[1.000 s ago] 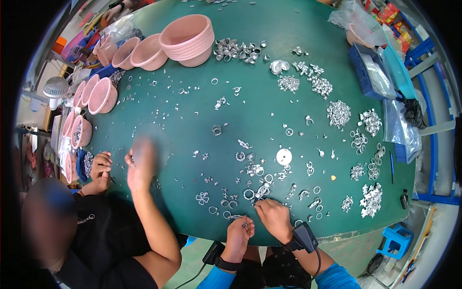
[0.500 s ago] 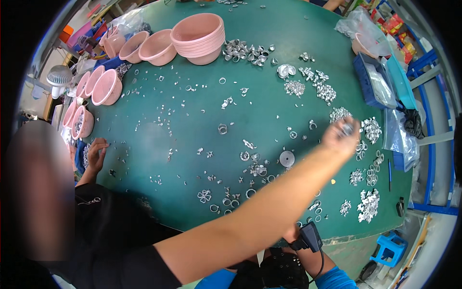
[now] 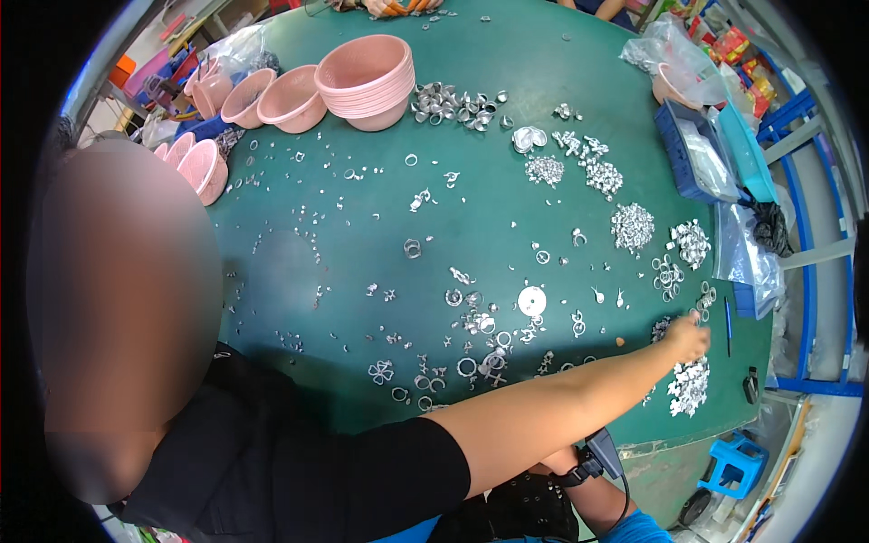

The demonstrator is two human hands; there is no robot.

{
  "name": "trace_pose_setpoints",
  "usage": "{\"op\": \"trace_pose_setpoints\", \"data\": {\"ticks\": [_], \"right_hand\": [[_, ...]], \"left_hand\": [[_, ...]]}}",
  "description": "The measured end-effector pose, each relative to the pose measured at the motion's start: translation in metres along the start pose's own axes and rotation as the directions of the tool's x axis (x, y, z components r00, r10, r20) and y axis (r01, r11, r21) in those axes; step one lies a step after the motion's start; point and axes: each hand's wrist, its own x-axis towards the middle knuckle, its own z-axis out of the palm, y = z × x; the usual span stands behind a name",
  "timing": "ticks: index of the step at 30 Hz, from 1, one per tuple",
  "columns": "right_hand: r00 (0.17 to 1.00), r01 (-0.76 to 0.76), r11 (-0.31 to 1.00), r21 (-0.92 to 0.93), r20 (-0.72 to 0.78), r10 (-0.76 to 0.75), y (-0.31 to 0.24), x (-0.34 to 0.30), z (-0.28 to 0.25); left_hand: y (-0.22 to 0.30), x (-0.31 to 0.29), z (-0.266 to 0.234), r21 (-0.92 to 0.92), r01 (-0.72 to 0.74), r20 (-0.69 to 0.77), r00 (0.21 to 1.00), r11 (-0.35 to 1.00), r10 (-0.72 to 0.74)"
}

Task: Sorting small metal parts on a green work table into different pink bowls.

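Note:
My right hand (image 3: 565, 459) is at the near table edge, mostly covered by a co-worker's bare forearm (image 3: 543, 412); its fingers are hidden. A black box-shaped device (image 3: 601, 455) with a cable is strapped at my right wrist. My left hand does not show. Only a bit of blue cloth appears low in the middle. The co-worker, in a black sleeve (image 3: 380, 452), stretches from the left across the table. That person's hand (image 3: 688, 338) is over small silver pieces, between a group of rings (image 3: 705, 299) and a heap of silver castings (image 3: 689, 387); what it holds cannot be made out.
Silver rings and pendants lie scattered over the green table (image 3: 362, 299). Stacked pink bowls (image 3: 367, 81) stand at the far left. A blue bin (image 3: 695, 149), a blue pen (image 3: 729, 326) and a blue stool (image 3: 731, 469) are on the right. Orange gloves (image 3: 398, 8) show at the far edge.
The co-worker's reaching hand has come nearer, from the upper heaps to the rings and castings at right. Their head and body leaned further in, and their other hand left view. Orange gloves appeared.

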Motion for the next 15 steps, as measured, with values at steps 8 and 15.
{"op": "trace_pose_setpoints", "data": {"ticks": [8, 15], "right_hand": [[0.998, 0.062, 0.982, -0.181, 0.013, -0.061, -0.001, 0.017, 0.004], [0.968, 0.247, 0.456, -0.855, 0.240, -0.074, 0.014, 0.050, 0.044]], "left_hand": [[-0.015, -0.080, 0.025, -0.799, 0.408, 0.479, 0.876, 0.441, 0.058], [-0.024, -0.243, 0.052, -0.668, 0.744, 0.729, 0.658, 0.017, -0.188]]}}
